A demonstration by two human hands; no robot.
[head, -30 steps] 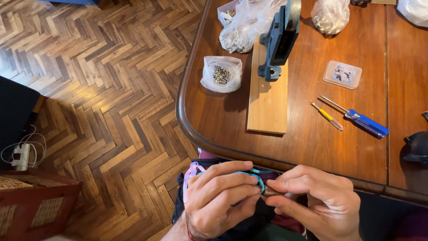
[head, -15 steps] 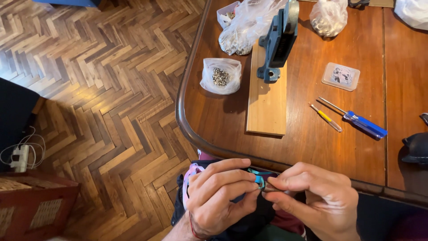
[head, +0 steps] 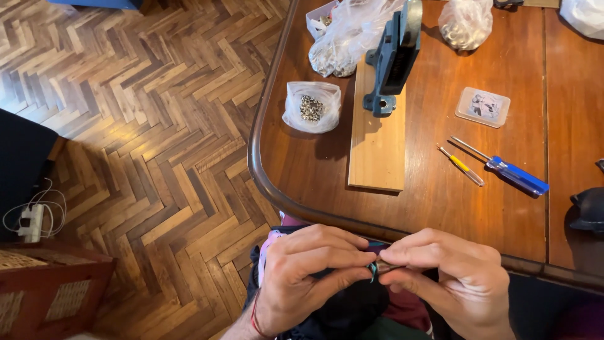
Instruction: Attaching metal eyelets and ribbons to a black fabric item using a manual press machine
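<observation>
- Head view, hands: left hand and right hand meet fingertip to fingertip below the table edge, over the lap.
- L hand: fingers curled, thumb and forefinger pinched on a small teal piece. Red cord at wrist.
- R hand: fingers bunched, tips pinched on the same piece from the opp. side; a thin dark-metal bit shows between the tips, kind unclear.
- Teal piece: mostly hidden by fingers, held just below the table rim, above dark cloth on the lap.
- Table: dark wood, rounded corner.
- On table: pale wooden board w/ blue-grey bench tool standing on its far end.
- Small clear bag of metal bits left of board; larger bag behind it.
- Right of board: yellow-handled screwdriver, blue-handled screwdriver, flat clear case.
- Floor: herringbone parquet.
</observation>
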